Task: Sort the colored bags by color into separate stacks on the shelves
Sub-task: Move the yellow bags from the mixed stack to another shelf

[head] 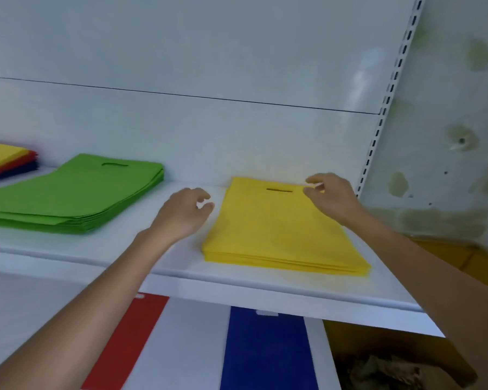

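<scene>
A stack of yellow bags (pixel 276 229) lies flat on the right part of the white upper shelf (pixel 158 249). My left hand (pixel 183 213) hovers just left of that stack, fingers curled and apart, holding nothing. My right hand (pixel 331 197) is over the stack's far right corner, fingers apart, empty. A stack of green bags (pixel 76 192) lies to the left on the same shelf. At the far left edge sits a mixed pile (pixel 6 160) with yellow on top of red and blue. On the lower shelf lie a red bag stack (pixel 130 339) and a blue bag stack (pixel 265 350).
The white back panel (pixel 181 52) rises behind the shelf. A slotted upright (pixel 389 88) marks the shelf's right end, with a stained wall (pixel 448 136) beyond. Below right stands a yellow-brown box (pixel 392 361) with crumpled material inside.
</scene>
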### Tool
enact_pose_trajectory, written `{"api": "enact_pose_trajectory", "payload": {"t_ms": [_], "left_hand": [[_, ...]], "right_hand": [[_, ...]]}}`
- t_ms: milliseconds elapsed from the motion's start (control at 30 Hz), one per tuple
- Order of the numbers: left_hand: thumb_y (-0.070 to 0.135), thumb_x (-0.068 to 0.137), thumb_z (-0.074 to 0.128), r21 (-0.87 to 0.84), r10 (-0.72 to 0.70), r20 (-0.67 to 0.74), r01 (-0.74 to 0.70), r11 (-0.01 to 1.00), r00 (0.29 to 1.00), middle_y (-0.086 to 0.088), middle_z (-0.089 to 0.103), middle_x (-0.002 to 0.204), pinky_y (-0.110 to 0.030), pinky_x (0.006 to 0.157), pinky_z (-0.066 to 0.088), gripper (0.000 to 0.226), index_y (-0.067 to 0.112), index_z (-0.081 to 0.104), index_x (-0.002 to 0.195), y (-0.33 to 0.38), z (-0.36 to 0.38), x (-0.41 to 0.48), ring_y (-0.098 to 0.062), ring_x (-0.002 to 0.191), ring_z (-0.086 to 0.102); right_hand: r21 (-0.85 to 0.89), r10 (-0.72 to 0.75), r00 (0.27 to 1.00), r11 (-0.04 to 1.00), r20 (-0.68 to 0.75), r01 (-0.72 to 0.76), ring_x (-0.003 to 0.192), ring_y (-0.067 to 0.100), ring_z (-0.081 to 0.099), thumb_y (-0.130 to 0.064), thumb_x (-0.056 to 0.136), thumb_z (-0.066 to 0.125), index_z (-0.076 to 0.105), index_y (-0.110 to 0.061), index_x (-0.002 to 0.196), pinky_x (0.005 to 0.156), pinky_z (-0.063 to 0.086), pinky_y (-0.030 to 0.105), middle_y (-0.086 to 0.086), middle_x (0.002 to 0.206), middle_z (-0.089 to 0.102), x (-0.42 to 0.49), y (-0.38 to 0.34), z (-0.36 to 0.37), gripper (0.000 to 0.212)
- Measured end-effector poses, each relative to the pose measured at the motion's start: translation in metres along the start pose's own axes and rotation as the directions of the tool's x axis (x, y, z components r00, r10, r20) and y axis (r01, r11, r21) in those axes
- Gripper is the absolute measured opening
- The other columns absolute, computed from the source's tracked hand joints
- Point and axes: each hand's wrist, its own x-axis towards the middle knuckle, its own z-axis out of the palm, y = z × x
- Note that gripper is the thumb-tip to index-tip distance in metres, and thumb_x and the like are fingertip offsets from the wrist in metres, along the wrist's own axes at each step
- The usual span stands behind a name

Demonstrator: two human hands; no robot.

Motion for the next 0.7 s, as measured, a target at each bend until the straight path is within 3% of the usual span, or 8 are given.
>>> {"api": "enact_pose_trajectory", "payload": {"t_ms": [100,200,433,533,700], "left_hand": [[0.018,0.089,0.057,-0.045,0.008,-0.121,-0.013,0.999,0.993,-0.005,0.062,0.117,-0.025,0.084,0.04,0.025,0.012,0.064,0.112,-0.019,-0.037,-0.019,-0.018,0.093,0.058],[0.012,0.085,0.06,0.028,-0.001,-0.215,0.007,1.0,0.977,-0.008,0.064,0.11,-0.022,0.078,0.037,0.023,0.011,0.066,0.107,-0.057,-0.083,-0.045,-0.019,0.087,0.059],[0.012,0.085,0.06,0.122,-0.208,-0.358,0.266,0.956,0.91,-0.004,0.061,0.108,-0.024,0.077,0.039,0.021,0.014,0.066,0.105,-0.179,-0.196,-0.113,-0.017,0.087,0.059],[0.013,0.087,0.058,0.105,-0.245,-0.386,0.306,0.946,0.889,0.002,0.059,0.109,-0.023,0.076,0.038,0.019,0.018,0.065,0.104,-0.228,-0.244,-0.131,-0.012,0.088,0.056],[0.012,0.088,0.057,0.127,-0.235,-0.372,0.301,0.945,0.898,0.005,0.057,0.108,-0.012,0.066,0.036,0.021,0.018,0.064,0.107,-0.303,-0.303,-0.148,-0.008,0.087,0.054]], "right_hand": [[0.107,-0.153,0.987,0.982,-0.051,0.157,0.092,0.01,0.053,-0.017,0.091,0.055,0.06,-0.01,0.117,0.081,0.035,0.016,0.008,0.122,0.055,0.008,-0.055,0.029,0.028],[0.23,-0.27,0.963,0.936,-0.018,0.266,0.088,0.011,0.054,-0.012,0.089,0.055,0.061,-0.007,0.116,0.081,0.037,0.016,0.01,0.118,0.057,0.013,-0.125,0.075,0.027],[0.376,-0.557,0.828,0.782,0.064,0.496,0.09,0.024,0.062,-0.007,0.084,0.056,0.061,-0.006,0.117,0.086,0.037,0.023,0.014,0.116,0.059,-0.002,-0.325,0.182,0.033],[0.434,-0.614,0.787,0.724,0.054,0.536,0.091,0.026,0.061,-0.006,0.084,0.055,0.058,-0.004,0.118,0.083,0.037,0.023,0.014,0.113,0.06,-0.015,-0.395,0.215,0.034],[0.517,-0.604,0.795,0.697,0.052,0.496,0.088,0.023,0.06,-0.006,0.084,0.054,0.055,-0.005,0.121,0.084,0.042,0.028,0.012,0.115,0.059,-0.028,-0.481,0.266,0.036]]}}
